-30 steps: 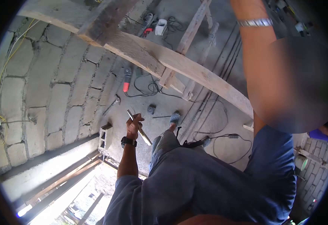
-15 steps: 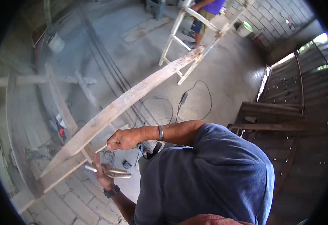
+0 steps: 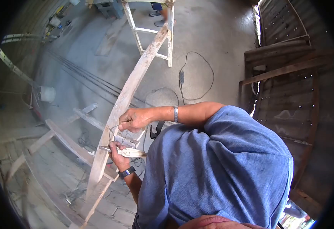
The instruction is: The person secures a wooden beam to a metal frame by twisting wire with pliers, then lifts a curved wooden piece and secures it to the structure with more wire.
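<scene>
My left hand (image 3: 118,154), with a black watch on its wrist, is closed round a tool. The tool has a grey metal end (image 3: 105,148) on one side and a pale, ridged, tapering part (image 3: 131,152) on the other; its exact kind is not clear. Just above, my right hand (image 3: 133,119), wearing a metal band, is closed in a pinch on a thin wire (image 3: 114,128). The wire loops between both hands over a long wooden plank (image 3: 130,86). Its far end rests at a pale ladder-like stand (image 3: 146,29).
Wooden framing (image 3: 69,143) lies at left, near a white bucket (image 3: 47,94). A black cable (image 3: 212,72) curls on the floor. Another person's feet (image 3: 160,23) are behind the stand. Corrugated sheeting (image 3: 289,103) and timber beams (image 3: 281,74) stand at right.
The view has turned, so the plank looks steeper and the stand sits further left. My right hand has shifted with the wire; the tool in my left hand is turned differently.
</scene>
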Demonstrator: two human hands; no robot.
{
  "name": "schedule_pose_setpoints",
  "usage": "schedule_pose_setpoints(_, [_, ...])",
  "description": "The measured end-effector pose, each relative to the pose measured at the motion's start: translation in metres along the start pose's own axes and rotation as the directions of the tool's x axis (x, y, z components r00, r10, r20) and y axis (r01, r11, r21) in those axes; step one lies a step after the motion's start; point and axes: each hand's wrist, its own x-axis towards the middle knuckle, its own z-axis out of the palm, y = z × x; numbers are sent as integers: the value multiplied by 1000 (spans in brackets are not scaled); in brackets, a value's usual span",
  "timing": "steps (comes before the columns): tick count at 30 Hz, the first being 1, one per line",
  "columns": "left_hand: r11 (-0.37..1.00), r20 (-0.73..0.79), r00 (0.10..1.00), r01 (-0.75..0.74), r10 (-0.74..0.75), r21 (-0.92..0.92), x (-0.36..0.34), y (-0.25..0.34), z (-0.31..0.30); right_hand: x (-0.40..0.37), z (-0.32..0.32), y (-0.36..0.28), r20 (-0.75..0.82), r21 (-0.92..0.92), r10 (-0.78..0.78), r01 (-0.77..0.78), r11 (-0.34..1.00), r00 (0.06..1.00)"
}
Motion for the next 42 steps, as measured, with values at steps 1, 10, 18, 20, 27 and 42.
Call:
schedule_pose_setpoints(1, [998, -9, 1000, -10, 9, -65, 5, 0, 1, -7, -2, -1, 15, 176, 118, -119, 977, 993])
schedule_pose_setpoints(10, [980, 18, 992, -127, 126, 153, 18, 22, 10, -33, -39, -11, 46, 106, 151, -155, 982, 987])
schedule_pose_setpoints(18, [951, 34, 992, -128, 123, 282, 2, 19, -5, -42, -62, -35, 381, 55, 258, -301, 952, 888])
schedule_pose_setpoints(20, [985, 33, 992, -125, 122, 116, -1, 13, -11, -37, -51, -40, 374, 96, 122, -169, 981, 919])
schedule_pose_setpoints(27, [980, -35, 993, -101, 108, 171, -6, 21, -34, -43, -51, -46, 414, -22, 354, -380, 925, 839])
schedule_pose_setpoints(42, [923, -179, 963, -124, 200, 363, -9, 0, -28, -37, -42, -1, 154, -174, 306, -279, 944, 939])
